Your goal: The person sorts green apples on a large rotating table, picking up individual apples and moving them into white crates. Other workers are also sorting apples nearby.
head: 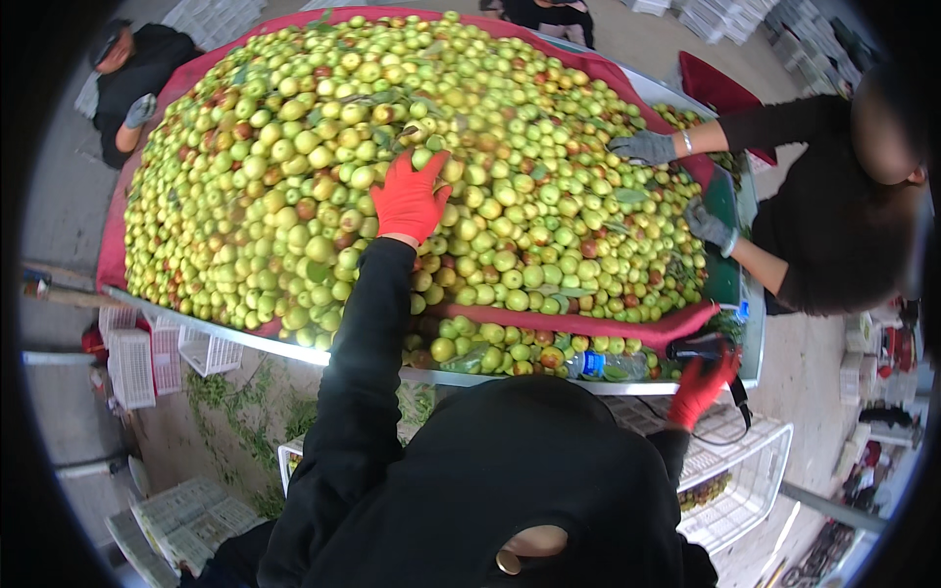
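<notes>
My left hand point(412, 197), in a red glove, reaches onto a large heap of green and reddish jujubes point(507, 213). Its fingers are spread among the fruit, and a green one lies at the fingertips. At the near right corner of the bin, my right hand point(700, 386), also red-gloved, has its fingers over a black corded device point(698, 345) shaped like a hair dryer. Part of that device is hidden by the glove. A rolled red cloth edge point(559, 319) divides the main heap from a narrow strip of jujubes along the near rim.
A plastic bottle point(606, 365) lies among jujubes by the metal rim point(426, 376). A co-worker point(831, 206) at right has grey-gloved hands on the heap; another person point(140, 81) is at far left. White crates point(735, 507) stand below the bin. Leaves point(235, 411) litter the floor.
</notes>
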A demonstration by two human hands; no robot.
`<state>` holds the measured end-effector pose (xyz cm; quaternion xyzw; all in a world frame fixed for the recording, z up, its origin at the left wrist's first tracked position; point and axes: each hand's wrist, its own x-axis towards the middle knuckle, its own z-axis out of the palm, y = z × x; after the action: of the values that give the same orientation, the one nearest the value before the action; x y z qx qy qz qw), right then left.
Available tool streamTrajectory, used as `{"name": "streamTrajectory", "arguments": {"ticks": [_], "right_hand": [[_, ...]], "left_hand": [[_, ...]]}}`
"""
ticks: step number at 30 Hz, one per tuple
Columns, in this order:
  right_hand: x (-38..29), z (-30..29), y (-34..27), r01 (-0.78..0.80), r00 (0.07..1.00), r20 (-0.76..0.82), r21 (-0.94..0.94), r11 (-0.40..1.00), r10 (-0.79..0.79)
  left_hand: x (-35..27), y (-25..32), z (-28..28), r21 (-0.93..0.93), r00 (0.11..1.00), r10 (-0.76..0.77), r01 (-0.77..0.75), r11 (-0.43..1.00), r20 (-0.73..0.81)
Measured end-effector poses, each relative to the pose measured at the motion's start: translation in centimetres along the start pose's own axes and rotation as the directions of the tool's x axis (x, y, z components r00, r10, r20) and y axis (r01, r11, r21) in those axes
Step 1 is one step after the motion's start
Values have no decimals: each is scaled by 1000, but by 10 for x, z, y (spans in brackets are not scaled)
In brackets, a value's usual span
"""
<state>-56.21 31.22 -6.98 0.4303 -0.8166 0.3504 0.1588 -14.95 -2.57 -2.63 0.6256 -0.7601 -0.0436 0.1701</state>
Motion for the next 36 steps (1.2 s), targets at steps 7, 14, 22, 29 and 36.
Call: {"name": "streamTrajectory", "arguments": {"ticks": [7,14,22,29,36], "right_hand": [[-8,75,-63,29,924,358,286,958,-135],[3,123,-110,60,789,547,387,920,-281],[14,178,-171,434,545,525,490,756,-654],[29,212,-141,484,659,499,292,825,-563],[73,215,-148,325,806,393,329,887,-442]], "left_hand": [[-20,64,48,22,952,160,-171,985,260],[-44,91,31,-235,751,428,-358,904,503],[-98,40,-32,-31,979,169,-166,986,112],[-159,3,-33,-130,999,34,-29,991,42],[-117,-16,-66,-143,948,44,-94,985,-315]]}}
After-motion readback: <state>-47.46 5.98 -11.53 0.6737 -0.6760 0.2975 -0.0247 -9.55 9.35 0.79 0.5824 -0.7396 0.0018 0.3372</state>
